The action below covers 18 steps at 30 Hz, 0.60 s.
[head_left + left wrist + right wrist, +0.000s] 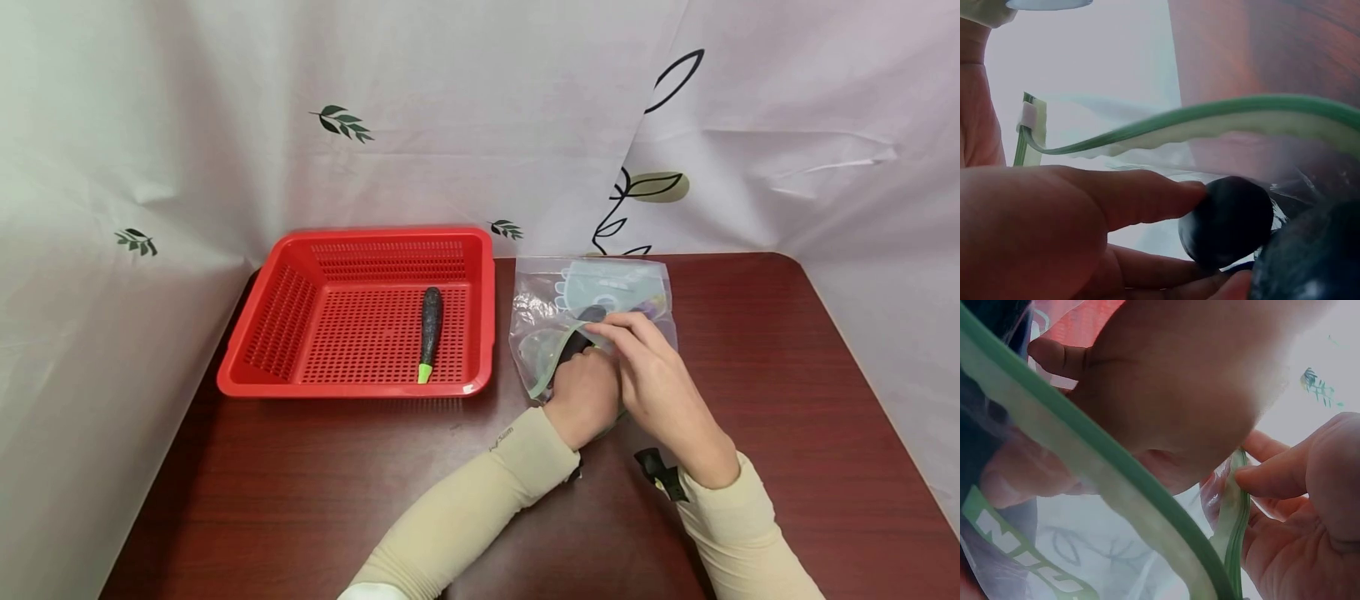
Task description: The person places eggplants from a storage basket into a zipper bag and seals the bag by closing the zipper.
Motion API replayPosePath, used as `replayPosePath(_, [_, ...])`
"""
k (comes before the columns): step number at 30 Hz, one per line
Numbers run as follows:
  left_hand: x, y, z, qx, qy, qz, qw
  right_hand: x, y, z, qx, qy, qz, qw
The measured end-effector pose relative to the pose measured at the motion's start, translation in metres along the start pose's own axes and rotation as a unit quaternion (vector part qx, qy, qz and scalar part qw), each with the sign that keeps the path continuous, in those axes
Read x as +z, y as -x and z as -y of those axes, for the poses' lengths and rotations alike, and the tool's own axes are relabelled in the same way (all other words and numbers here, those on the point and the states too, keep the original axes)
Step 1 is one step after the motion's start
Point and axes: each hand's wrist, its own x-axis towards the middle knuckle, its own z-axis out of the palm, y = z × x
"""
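A clear zip bag [536, 287] with a green zip strip [1094, 444] lies on the table, its mouth open toward me. My left hand [588, 392] reaches inside it. In the left wrist view, thumb and fingers grip the rounded end of a dark vegetable [1229, 222]; a second dark vegetable [1319, 256] sits close beside it. My right hand [663, 392] pinches the bag's edge at the zip, seen clearly in the right wrist view. The far ends of the bagged vegetables are partly hidden by the hands and printed film.
Left of the bag stands a red perforated basket [360, 390], holding one dark, zucchini-like vegetable [431, 325] with a bright green end. Both sit on a dark red-brown wooden table [750, 333]. White patterned cloth [450, 108] hangs behind and at the sides.
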Motion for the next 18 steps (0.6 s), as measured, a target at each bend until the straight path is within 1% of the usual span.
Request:
replayPosePath(3, [-0.001,0.001,-0.001,-0.001,-0.005,0.009,1.0000,-0.001,0.000,0.000,0.003,-0.001,0.001,1.0000])
replayPosePath(8, [-0.005,0.003,-0.002,-0.019,0.005,0.015,0.9997,-0.001,0.000,0.001,0.008,-0.001,0.004,1.0000])
replayPosePath(10, [-0.007,0.004,-0.002,-0.020,0.003,0.020,0.9996,-0.001,0.000,0.001,0.008,-0.002,0.004,1.0000])
replayPosePath(14, [-0.011,0.008,0.000,-0.006,-0.013,0.019,0.9997,-0.001,0.000,0.000,0.005,-0.006,0.000,1.0000])
replayPosePath(16, [-0.013,0.011,0.001,0.006,-0.024,0.008,0.9997,-0.001,0.000,0.000,0.003,-0.009,-0.003,1.0000])
replayPosePath(18, [-0.015,0.015,0.003,0.019,-0.030,-0.010,0.9993,-0.001,0.000,0.000,0.001,-0.012,-0.004,0.9999])
